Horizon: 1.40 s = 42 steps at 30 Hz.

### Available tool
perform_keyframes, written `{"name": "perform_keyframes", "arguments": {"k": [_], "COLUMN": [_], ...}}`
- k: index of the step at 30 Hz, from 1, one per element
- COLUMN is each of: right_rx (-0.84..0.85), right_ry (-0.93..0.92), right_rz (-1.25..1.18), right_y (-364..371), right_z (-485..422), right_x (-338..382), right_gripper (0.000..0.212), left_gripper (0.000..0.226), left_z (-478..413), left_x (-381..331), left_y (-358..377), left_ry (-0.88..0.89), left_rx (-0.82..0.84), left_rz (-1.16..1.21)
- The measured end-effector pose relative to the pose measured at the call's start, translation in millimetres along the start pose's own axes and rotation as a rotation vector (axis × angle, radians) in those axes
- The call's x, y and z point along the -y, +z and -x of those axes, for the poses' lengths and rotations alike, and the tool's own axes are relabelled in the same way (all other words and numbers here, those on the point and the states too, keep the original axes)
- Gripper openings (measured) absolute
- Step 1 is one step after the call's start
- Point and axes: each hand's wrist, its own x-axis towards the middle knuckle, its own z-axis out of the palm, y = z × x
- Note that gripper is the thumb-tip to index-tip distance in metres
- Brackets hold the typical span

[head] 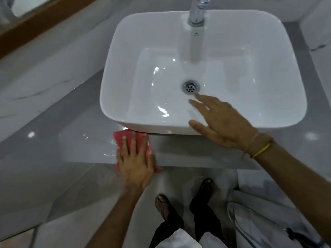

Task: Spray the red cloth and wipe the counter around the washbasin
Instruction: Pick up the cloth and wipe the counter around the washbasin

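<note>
**Left Hand Flat on the Red Cloth at the Basin's Front Corner**

Left hand (135, 162) is down flat on the red cloth (125, 140), fingers spread and straight, palm pressing the cloth onto the grey counter (53, 140). No curl in that hand, it pins the cloth rather than clutching it. The cloth sits on the front strip of counter, its far edge tucked right against the base of the white washbasin (202, 72) at the front left corner, and its near edge reaches the counter's front lip, with a small red corner poking out beside the thumb.

Right hand (225, 122) is up over the basin's front rim, open, fingers splayed and empty. Index and middle fingertips point towards the chrome drain (191, 86) in the bowl, with the index tip just beside it. Whether the palm is touching the rim or hanging above it, I cannot tell from where I stand. A yellow band (260, 150) and a thin thread circle that wrist.

Wet streaks glint on the counter just left of the cloth. A chrome tap (197, 12) rises at the back of the basin, its spout reaching out over the bowl. Marble-look tiles run along the wall to the left. Down below the counter edge, two sandalled feet (162, 203) stand on the pale floor, dark trousers above them.
</note>
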Motion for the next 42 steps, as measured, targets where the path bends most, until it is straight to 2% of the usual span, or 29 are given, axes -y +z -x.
{"name": "perform_keyframes", "arguments": {"k": [6, 9, 14, 22, 28, 34, 38, 42], "right_rx": [0.069, 0.098, 0.017, 0.026, 0.014, 0.007, 0.002, -0.022], "right_ry": [-0.301, -0.332, -0.293, -0.289, -0.291, -0.287, -0.289, -0.294], "right_rz": [0.003, 0.003, 0.041, 0.017, 0.012, 0.008, 0.003, -0.011], "right_y": [31.4, 39.0, 38.7, 37.1, 39.0, 38.1, 38.2, 38.6], "right_z": [-104.0, -129.2, -126.2, -129.4, -130.3, -129.6, -128.5, -129.8], "right_x": [113.3, 139.4, 137.3, 139.3, 140.9, 142.2, 143.1, 142.9], "right_gripper": [0.080, 0.077, 0.077, 0.074, 0.073, 0.076, 0.073, 0.071], "left_gripper": [0.058, 0.057, 0.059, 0.058, 0.059, 0.061, 0.064, 0.062], "left_z": [2.1, -15.3, -40.0, -83.6, -112.0, -89.0, -90.0, -138.2], "left_x": [7.3, 48.5, 119.5, 209.4, 206.0, 153.6, 153.7, 152.2], "left_y": [6.2, -2.3, -20.7, -50.0, -56.2, -37.0, -31.5, -41.7], "left_ry": [0.137, 0.043, -0.099, -0.340, -0.336, -0.007, -0.046, -0.113], "left_rx": [-0.029, -0.026, -0.021, -0.035, -0.085, -0.014, -0.020, -0.036], "left_rz": [0.032, 0.029, -0.003, 0.042, 0.062, 0.008, 0.032, 0.052]}}
